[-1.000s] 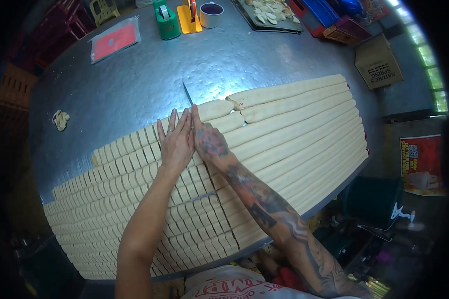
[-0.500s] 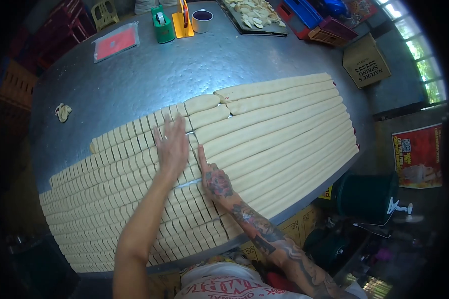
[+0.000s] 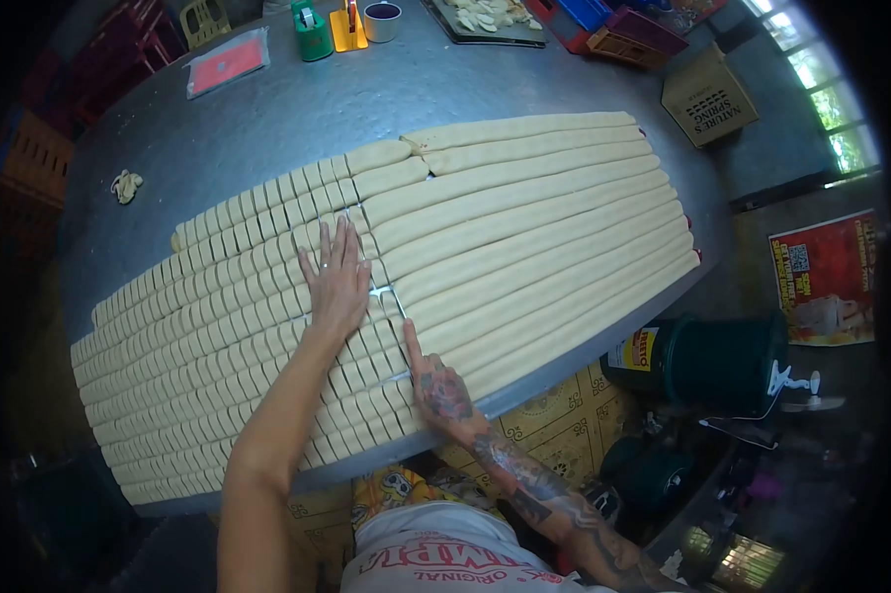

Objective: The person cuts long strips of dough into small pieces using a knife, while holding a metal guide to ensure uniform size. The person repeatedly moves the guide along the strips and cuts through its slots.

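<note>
Knife point(image 3: 386, 293) laid across the dough rows, a hand on either side.
I see my right hand point(image 3: 445, 390) closed on the handle, forefinger stretched along the blade, which crosses the dough ropes point(image 3: 544, 208) ahead of it. My left hand point(image 3: 339, 282) lies flat, fingers spread, on the cut pieces point(image 3: 218, 296) just beside the blade.

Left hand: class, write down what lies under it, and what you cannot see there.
The left hand lies flat on rows of cut dough pieces on the metal table. The pieces directly beneath the palm are covered, so their state cannot be seen.
</note>
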Tool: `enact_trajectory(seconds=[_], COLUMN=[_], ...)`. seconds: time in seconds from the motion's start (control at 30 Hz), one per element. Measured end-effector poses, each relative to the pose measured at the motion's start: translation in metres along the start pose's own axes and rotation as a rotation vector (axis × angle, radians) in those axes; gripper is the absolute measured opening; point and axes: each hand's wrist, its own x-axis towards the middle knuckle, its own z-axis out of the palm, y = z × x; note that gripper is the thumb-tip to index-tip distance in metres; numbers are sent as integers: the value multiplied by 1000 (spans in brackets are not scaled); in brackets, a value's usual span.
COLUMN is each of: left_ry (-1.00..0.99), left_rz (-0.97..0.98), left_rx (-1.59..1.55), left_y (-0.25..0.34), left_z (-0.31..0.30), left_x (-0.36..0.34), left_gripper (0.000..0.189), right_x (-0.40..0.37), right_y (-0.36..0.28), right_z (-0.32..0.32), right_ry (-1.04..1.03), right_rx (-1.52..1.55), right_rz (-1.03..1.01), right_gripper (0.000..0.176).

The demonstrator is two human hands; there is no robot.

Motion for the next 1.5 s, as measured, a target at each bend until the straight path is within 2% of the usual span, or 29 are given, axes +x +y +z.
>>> enact_trajectory(seconds=[0.1, 0.17, 0.23, 0.37, 0.43, 0.47, 0.53, 0.57, 0.63, 0.67, 0.73, 0.87, 1.03, 1.1, 1.2, 1.3, 1.37, 1.43, 1.5], left_ry=[16, -239, -192, -96, -113, -106, -98, -92, -66, -154, -152, -175, -175, -181, -175, -90, -56, -22, 38], left_rz=[19, 79, 61, 43, 33, 32, -6, -4, 0, 1, 27, 12, -52, -36, -60, -81, -106, -126, -138], left_rx=[-100, -11, 35, 28, 6, 6, -23, -17, -72, -120, -66, -25, -27, -113, -284, -397, -395, -403, -393], left_y=[31, 56, 63, 65, 66, 65, 70, 76, 95, 109, 126, 136, 137, 133, 125, 103, 84, 60, 27], left_z=[-7, -3, 2, 9, 9, 10, 7, 3, -6, -9, 14, 20, 22, 21, 5, -4, -17, -20, -16], left_x=[-59, -102, -111, -116, -114, -115, -122, -131, -165, -187, -227, -238, -238, -236, -234, -204, -160, -97, -33], left_gripper=[69, 68, 69, 69, 70, 70, 70, 70, 70, 70, 71, 73, 72, 72, 71, 67, 65, 63, 62], right_x=[-1, 0, -1, -48, -102, -114, -134, -135, -127, -128, -130, -157, -262, -281, -256, -183, -112, -35, 36], right_y=[9, 14, 19, 33, 43, 41, 36, 40, 53, 54, 50, 57, 64, 62, 52, 46, 42, 22, 11], right_z=[13, 22, 28, 39, 50, 48, 47, 56, 76, 78, 74, 74, 58, 37, 6, -9, -22, -44, -54], right_ry=[49, 105, 206, 222, 148, 150, -44, -37, 108, 113, 224, 237, -28, -41, 46, 178, 289, 166, 186], right_rx=[-4, -12, -13, -54, -336, -342, -197, -194, -166, -161, -57, -17, -53, 18, 98, 148, 162, 127, 93], right_rz=[-35, -72, -137, -169, -211, -213, 27, 23, -71, -69, -72, -125, -11, 18, -20, -120, -257, -94, -131], right_gripper=[95, 94, 95, 98, 98, 98, 95, 95, 98, 98, 98, 95, 90, 90, 91, 92, 90, 92, 94])
